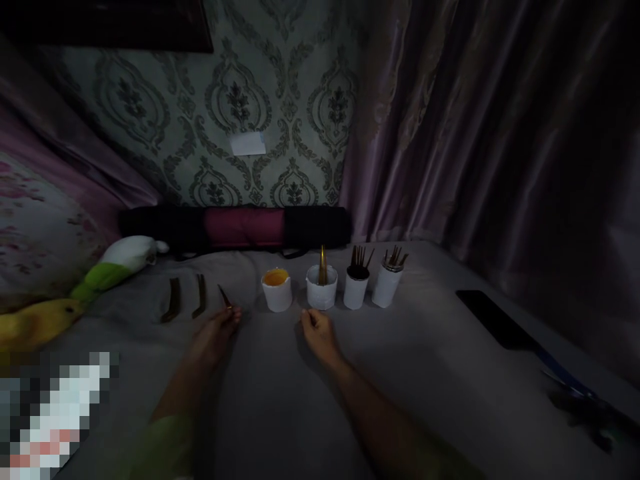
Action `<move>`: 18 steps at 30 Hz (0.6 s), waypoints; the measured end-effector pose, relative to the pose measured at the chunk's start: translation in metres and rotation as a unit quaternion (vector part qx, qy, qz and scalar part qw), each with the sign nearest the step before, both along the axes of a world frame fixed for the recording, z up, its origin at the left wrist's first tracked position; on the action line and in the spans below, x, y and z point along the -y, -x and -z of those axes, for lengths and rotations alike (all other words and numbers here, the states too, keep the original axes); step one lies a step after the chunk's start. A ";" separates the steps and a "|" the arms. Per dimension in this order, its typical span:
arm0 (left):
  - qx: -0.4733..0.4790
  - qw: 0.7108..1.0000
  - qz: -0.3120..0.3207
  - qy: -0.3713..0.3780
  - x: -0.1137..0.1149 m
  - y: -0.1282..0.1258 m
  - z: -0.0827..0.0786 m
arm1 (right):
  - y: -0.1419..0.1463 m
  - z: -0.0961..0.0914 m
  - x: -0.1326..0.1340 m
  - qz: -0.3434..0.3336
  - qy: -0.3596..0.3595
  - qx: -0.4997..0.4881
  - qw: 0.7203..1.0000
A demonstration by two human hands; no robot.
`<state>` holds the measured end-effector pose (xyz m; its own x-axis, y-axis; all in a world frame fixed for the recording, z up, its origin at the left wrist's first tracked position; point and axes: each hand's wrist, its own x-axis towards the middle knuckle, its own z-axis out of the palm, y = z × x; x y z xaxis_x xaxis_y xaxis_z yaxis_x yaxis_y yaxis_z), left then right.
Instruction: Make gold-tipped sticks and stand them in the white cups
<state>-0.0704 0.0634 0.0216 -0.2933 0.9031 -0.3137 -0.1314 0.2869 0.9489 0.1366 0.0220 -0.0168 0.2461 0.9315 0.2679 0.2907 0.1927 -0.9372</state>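
Observation:
My left hand [216,335] rests low over the grey cloth, its fingers closed on a slim dark pointed stick [225,296] that points up and away. Just left of it lie two dark, bent, narrow pieces [173,300]. My right hand [318,332] is curled into a loose fist, with nothing seen in it. It is right in front of a white cup [321,295] holding a gold pointed object [323,267]. Left of that cup is another white cup [278,297] with yellow inside. To the right, a white cup [355,293] and a white jar [386,288] hold several thin brown sticks.
A long black and maroon roll [245,227] lies along the patterned wall. Plush toys [125,257] are at the left. A black phone-like slab [493,319] lies at the right, with a dark blurred object [585,410] nearer me. Curtains [400,167] hang on both sides.

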 end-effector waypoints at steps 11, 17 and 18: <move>0.247 0.969 0.001 -0.013 0.027 -0.021 0.005 | -0.001 -0.003 0.003 -0.008 0.003 0.002 1.000; 0.241 0.970 0.017 -0.031 0.043 -0.033 0.007 | -0.001 -0.002 0.003 -0.010 0.008 0.010 1.000; 0.241 0.970 0.020 -0.034 0.045 -0.036 0.007 | -0.001 -0.003 0.003 -0.011 0.008 0.012 1.000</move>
<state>-0.0346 0.0183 0.0142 -0.0914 0.9342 -0.3448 -0.5540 0.2400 0.7971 0.1377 0.0188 -0.0136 0.2187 0.9409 0.2587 0.3086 0.1848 -0.9331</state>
